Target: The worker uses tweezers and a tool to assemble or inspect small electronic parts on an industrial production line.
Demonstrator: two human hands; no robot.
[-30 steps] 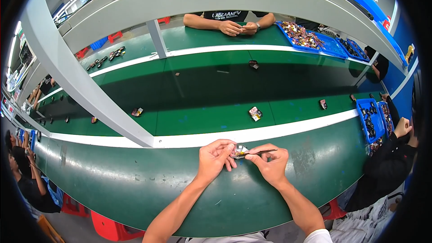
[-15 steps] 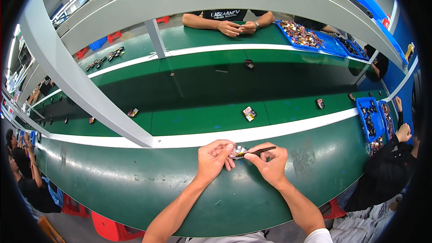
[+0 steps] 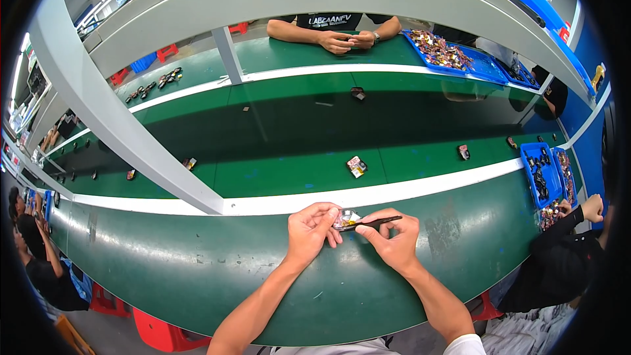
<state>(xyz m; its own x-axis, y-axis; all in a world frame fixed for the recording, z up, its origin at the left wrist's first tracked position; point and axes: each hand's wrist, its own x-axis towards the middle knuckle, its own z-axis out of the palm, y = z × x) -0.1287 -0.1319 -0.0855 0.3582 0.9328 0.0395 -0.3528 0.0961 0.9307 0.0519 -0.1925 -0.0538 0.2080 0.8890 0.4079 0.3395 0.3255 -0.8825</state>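
My left hand (image 3: 313, 230) pinches a small shiny part (image 3: 344, 219) over the near edge of the green bench (image 3: 197, 263). My right hand (image 3: 392, 239) grips a thin dark tool (image 3: 373, 223) like tweezers, lying level, with its tip touching the part. The two hands sit close together, fingertips almost meeting at the part.
A green conveyor belt (image 3: 282, 171) runs beyond the white strip (image 3: 394, 190), carrying small parts (image 3: 356, 166). A grey post (image 3: 112, 112) slants at the left. Blue trays (image 3: 540, 174) of parts sit at the right beside a co-worker's hand (image 3: 591, 208). Another person's hands (image 3: 345, 41) rest across the belt.
The parts on the belt have drifted left. My hands stay in the same spot; the tool has tipped a little closer to level against the part.
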